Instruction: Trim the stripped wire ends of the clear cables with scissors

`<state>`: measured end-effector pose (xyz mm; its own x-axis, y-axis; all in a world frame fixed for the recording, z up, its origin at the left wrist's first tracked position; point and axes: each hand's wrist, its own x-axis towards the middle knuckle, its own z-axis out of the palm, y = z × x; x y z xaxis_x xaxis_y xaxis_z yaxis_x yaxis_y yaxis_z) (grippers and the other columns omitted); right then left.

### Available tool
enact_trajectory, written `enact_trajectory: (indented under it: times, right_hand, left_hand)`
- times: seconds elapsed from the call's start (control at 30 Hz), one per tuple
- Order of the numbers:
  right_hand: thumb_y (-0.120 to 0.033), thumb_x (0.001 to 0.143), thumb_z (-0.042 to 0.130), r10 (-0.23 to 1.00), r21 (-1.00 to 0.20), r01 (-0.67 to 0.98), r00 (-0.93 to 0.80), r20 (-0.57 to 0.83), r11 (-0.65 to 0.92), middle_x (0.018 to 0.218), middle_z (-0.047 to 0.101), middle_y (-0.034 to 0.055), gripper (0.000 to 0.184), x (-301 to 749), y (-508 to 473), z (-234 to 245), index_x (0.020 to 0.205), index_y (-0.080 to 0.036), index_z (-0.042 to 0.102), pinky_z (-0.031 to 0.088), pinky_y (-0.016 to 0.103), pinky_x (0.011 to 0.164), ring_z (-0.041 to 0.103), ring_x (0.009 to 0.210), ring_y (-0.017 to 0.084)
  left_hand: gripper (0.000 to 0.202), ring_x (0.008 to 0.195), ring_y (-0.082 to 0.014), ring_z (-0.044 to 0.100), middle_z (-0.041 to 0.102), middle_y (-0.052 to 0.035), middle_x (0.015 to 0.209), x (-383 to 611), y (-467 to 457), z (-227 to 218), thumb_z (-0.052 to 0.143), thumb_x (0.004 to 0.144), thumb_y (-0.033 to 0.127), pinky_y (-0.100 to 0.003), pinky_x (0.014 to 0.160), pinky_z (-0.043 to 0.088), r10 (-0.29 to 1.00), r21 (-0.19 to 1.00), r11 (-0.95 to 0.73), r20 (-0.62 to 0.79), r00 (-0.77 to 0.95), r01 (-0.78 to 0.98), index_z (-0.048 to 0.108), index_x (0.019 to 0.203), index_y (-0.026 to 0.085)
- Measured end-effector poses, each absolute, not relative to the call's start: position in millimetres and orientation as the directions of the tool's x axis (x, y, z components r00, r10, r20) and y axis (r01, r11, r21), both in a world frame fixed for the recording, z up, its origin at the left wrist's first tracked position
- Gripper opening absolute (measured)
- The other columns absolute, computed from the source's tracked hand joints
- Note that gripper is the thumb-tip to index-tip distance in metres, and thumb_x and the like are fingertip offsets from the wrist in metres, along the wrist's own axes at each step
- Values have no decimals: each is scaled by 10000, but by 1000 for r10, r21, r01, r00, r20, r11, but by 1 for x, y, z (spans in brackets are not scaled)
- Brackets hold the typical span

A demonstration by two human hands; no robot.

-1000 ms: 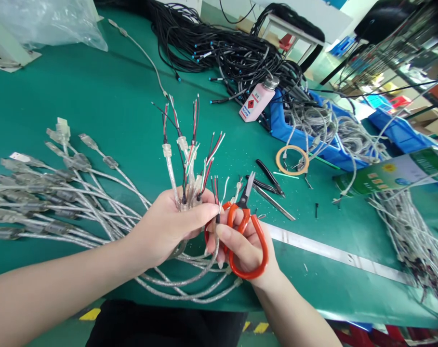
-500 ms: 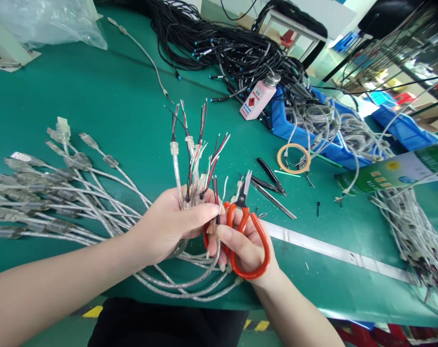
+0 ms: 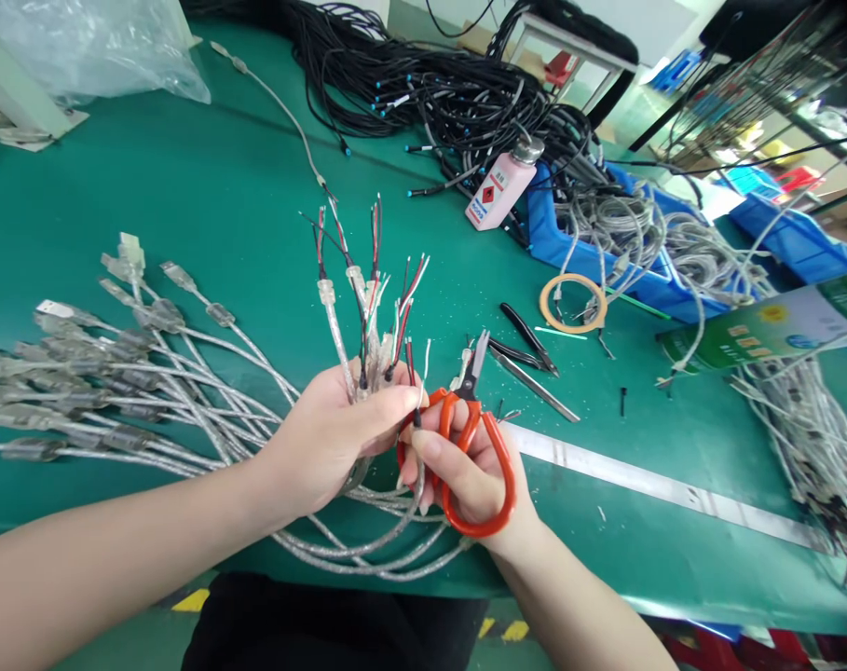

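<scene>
My left hand (image 3: 325, 438) is closed around a bunch of clear-jacketed cables (image 3: 357, 317) whose stripped ends, with red, black, green and white wires, stick upward. Their lower lengths loop under both hands toward the table's near edge. My right hand (image 3: 475, 471) grips orange-handled scissors (image 3: 469, 438), blades pointing up and away, and its fingertips touch one wire end beside my left thumb. The far ends of the cables, with clear USB plugs (image 3: 126, 321), fan out on the green table (image 3: 206, 186) to the left.
A metal ruler (image 3: 647, 485) lies to the right of my hands. Black pliers and tweezers (image 3: 525, 349), a tape ring (image 3: 569, 303), a pink bottle (image 3: 499, 191), blue bins of grey cables (image 3: 625, 242) and a heap of black cables (image 3: 437, 93) sit further back.
The bunch in my left hand swayed slightly right, then back left. Both hands keep their grip and stay in place.
</scene>
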<state>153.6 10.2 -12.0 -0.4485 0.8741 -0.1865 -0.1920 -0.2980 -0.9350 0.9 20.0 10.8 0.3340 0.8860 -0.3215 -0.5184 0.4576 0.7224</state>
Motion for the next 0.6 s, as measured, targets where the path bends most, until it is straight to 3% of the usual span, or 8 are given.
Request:
enact_trajectory:
  times: [0.13,0.3,0.43,0.5,0.6]
  right_hand:
    - [-359,843,721,864,-933,-170,-457,-212,-319,618,683,1,233,154,9,-12,776,-174,595,492,173,418,558,428,74]
    - [-364,862,704,875,-923,-239,-454,-168,-301,634,684,-3,212,154,11,-14,815,-181,609,485,185,423,552,431,79]
    - [-372,895,661,869,-928,-258,-480,-118,-269,619,658,1,235,156,14,-15,785,-166,640,498,195,449,545,442,80]
    - [-380,912,637,858,-932,-251,-502,-106,-262,633,652,10,273,158,15,-15,749,-162,660,498,200,465,543,458,78]
    - [-401,915,629,849,-945,-211,-517,-110,-251,622,632,16,312,159,15,-16,714,-167,673,491,220,467,538,471,92]
  left_hand:
    - [176,377,-33,258,348,98,398,-1,22,10,598,803,160,-141,401,276,899,752,439,-362,248,-492,533,641,175]
    - [210,380,-45,250,333,90,374,-5,26,10,561,864,241,-162,421,283,900,764,433,-333,282,-478,569,665,174]
    - [66,375,-45,371,499,65,420,-6,25,12,654,796,199,-165,417,279,872,746,475,-328,363,-467,621,745,172]
    - [109,389,-58,457,580,33,460,-6,24,13,681,778,202,-170,408,261,854,748,493,-317,412,-445,607,707,167]
    - [143,374,-53,463,569,35,441,-5,24,15,683,775,201,-171,398,254,854,753,492,-317,414,-438,600,666,162]
